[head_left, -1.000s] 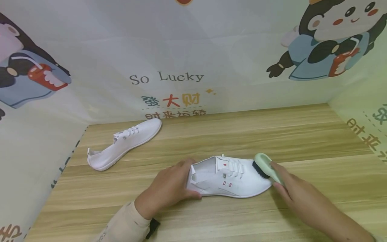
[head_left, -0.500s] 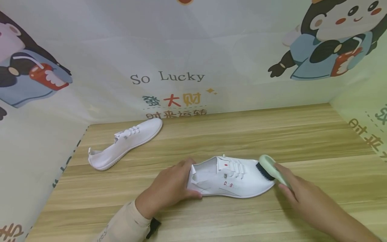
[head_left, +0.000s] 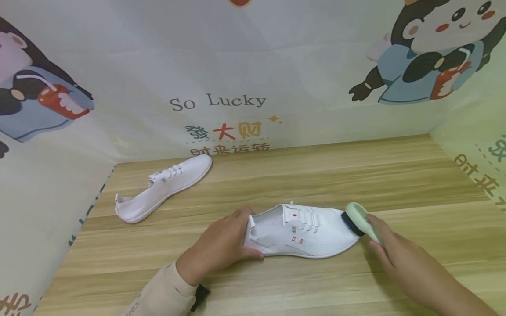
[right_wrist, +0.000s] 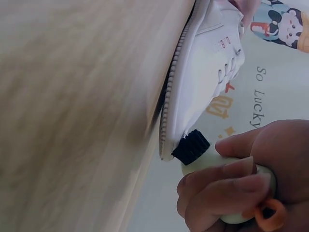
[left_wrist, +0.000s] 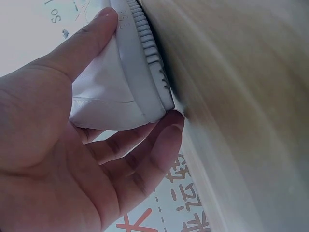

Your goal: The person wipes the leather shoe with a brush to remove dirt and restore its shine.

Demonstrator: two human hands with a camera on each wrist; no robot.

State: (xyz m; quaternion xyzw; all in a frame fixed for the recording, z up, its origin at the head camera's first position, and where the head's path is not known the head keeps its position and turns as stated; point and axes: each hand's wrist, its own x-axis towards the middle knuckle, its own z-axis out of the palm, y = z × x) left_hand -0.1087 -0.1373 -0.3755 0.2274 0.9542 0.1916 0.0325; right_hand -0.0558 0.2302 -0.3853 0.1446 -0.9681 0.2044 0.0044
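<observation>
Two hands occupied the foreground. The left hand (head_left: 219, 243), emerging from a beige sleeve (head_left: 162, 292), gripped the rounded heel of a white shoe (head_left: 328, 230), thumb along the near side and fingers curled about the far side. The right hand (head_left: 403, 259) was closed around the handle of a pale green brush (head_left: 356, 215), smooth and oval-headed, with an orange loop (right_wrist: 273, 215) near the grip. Its dense, dark bristles (right_wrist: 191, 147) touched the tapered toe. The held shoe lay sole-down on the tabletop (head_left: 316, 175), whose streaked surface showed a yellowish wood grain; its upper was smooth, its laces white, its side lettered in red and its sole edge ribbed. Farther off to the left, well apart, rested a second shoe (head_left: 178, 182) of similar slender form. Behind rose a pale, faintly creased backdrop (head_left: 316, 87) printed with cartoon figures.
</observation>
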